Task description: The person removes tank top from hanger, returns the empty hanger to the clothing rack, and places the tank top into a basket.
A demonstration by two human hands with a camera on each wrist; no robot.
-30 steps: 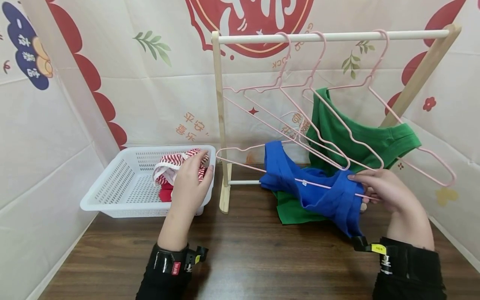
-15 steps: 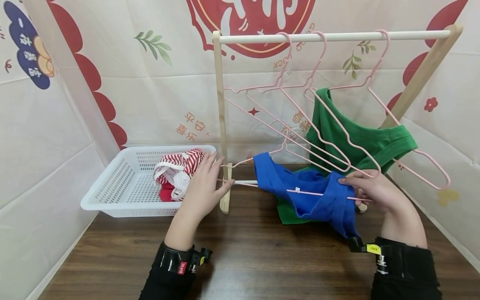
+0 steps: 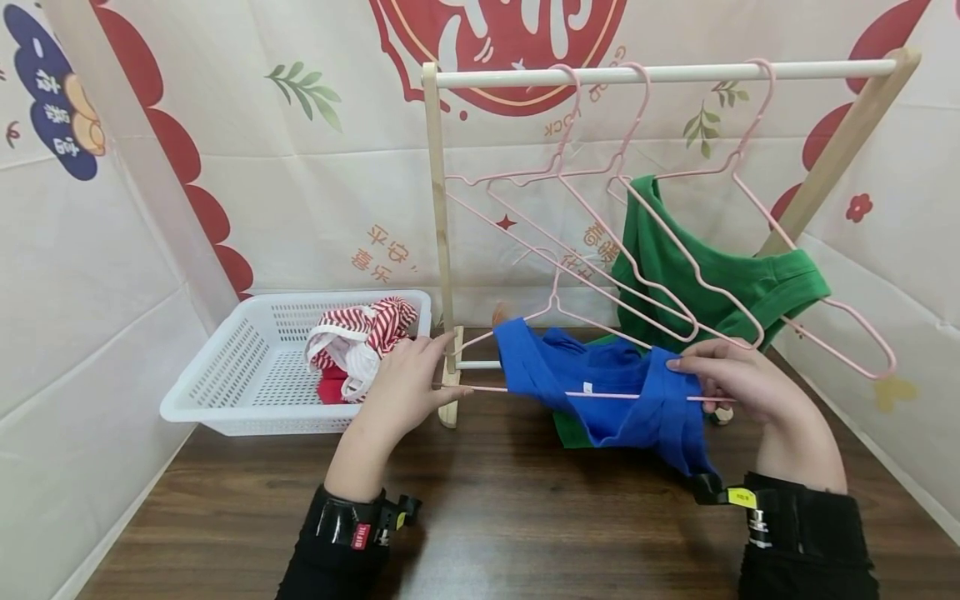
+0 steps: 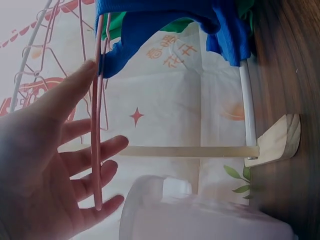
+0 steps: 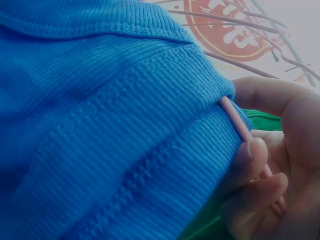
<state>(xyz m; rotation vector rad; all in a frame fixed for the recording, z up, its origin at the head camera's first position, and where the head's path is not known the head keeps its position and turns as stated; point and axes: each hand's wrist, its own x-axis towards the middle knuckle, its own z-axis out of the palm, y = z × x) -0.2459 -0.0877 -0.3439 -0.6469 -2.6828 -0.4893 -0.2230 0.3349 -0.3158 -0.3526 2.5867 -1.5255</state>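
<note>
Above the desk [image 3: 495, 508], in front of the wooden rack [image 3: 438, 250], a pink hanger [image 3: 615, 395] is held level between both hands, with a blue top [image 3: 600, 392] threaded on it.

Left hand [image 3: 405, 387]: fingers straight and spread, the hanger's left end is touched by them; in the left wrist view the pink wire [image 4: 96, 125] lies across the open fingers [image 4: 92, 152], no curl round it. It sits just beside the foot of the rack post.

Right hand [image 3: 731, 379]: the blue top and the hanger's right end are pinched together between thumb and curled fingers; in the right wrist view the wire [image 5: 237, 125] is seen running out of the blue ribbed cloth [image 5: 110, 130] under the fingertips [image 5: 255, 150].

Blue top: bunched along the hanger bar, hem hanging down toward the desk, partly over a green top [image 3: 720, 275].

Green top: draped on a pink hanger hooked on the rack's top rail [image 3: 660, 73], lower part resting on the desk behind the blue one. Further bare pink hangers [image 3: 570, 208] are hooked on the same rail.

Left of the rack, a white basket [image 3: 225, 367] is set on the desk; a red-and-white striped garment [image 3: 367, 329] and something red [image 3: 332, 390] are held in it.
</note>
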